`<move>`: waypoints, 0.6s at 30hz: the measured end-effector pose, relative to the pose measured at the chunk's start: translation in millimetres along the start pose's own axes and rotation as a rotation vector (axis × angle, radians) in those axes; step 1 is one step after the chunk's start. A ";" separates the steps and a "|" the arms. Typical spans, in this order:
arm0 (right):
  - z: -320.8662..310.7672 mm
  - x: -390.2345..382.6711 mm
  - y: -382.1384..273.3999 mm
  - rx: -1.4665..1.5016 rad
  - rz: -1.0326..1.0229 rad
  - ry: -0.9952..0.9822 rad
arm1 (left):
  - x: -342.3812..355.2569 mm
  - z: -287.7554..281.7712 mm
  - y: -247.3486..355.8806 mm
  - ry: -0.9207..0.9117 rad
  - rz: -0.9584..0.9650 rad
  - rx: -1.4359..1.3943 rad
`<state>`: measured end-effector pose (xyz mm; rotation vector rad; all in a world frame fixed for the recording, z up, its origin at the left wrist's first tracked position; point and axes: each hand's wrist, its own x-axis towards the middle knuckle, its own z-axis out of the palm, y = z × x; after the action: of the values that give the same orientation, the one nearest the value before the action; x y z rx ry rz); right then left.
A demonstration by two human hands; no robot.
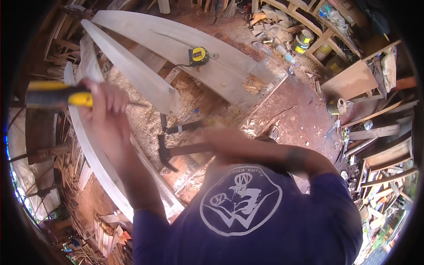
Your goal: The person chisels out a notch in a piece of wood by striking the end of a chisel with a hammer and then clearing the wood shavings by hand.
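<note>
My left hand (101, 104) is raised at the left, closed on a yellow-and-black handled tool (80, 99) with a thin metal shaft pointing right; it is blurred. My right hand (223, 143) grips the wooden handle of a hammer (165, 150) with a dark claw head, low over the shavings (128, 90). Another dark-headed tool (179, 128), perhaps a hammer, lies just above it. A yellow tape measure (198, 56) rests on a wide pale curved board (225, 77) above my hands. Narrower pale boards (130, 62) converge toward the upper left.
Offcuts (271, 31) and tins (301, 42) sit at the upper right, beside wooden framing (322, 35). Another tin (338, 106) stands on the reddish floor (300, 121) at the right. Scrap wood (382, 194) is heaped along the right, with more scraps (79, 176) at the lower left.
</note>
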<state>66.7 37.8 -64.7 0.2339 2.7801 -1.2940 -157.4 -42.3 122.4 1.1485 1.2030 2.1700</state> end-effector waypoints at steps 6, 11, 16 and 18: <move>-50.3 -160.7 36.3 -0.073 0.465 0.312 | 34.5 52.6 -128.0 -0.204 -0.317 -0.151; -50.8 -224.3 29.9 0.199 0.828 0.742 | 21.0 109.7 -238.1 -0.308 -0.375 -0.110; -60.2 -239.3 33.0 0.490 0.918 1.017 | 11.9 130.4 -274.5 -0.289 -0.362 -0.072; -65.5 -242.1 36.1 0.570 0.906 1.066 | 9.8 132.6 -277.4 -0.266 -0.353 -0.043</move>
<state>311.8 84.3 -19.8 2.4261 2.0271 -1.8584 -66.3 182.6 -66.6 1.0737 1.1359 1.7152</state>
